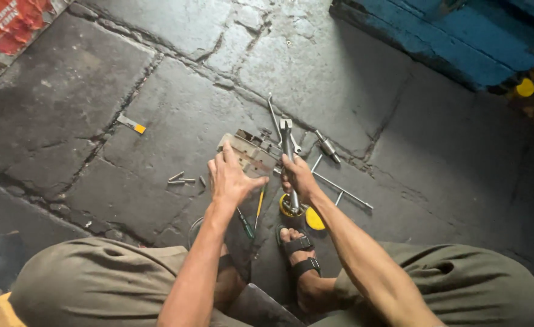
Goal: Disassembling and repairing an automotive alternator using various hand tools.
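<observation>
My right hand (299,175) grips the handle of a metal adjustable wrench (287,140), its jaw pointing away from me over a flat metal bracket (250,151) lying on the stone floor. My left hand (227,177) rests on the near edge of that bracket with its fingers spread. Under my hands lie a green-handled screwdriver (246,224) and a yellow-handled tool (260,203).
Loose bolts (181,179) lie left of the bracket. A thin wrench (273,116), a socket piece (327,146) and a bent steel rod (342,189) lie behind and to the right. A yellow round lid (315,220) sits by my sandalled foot (298,254). A blue painted structure (454,36) stands at the far right.
</observation>
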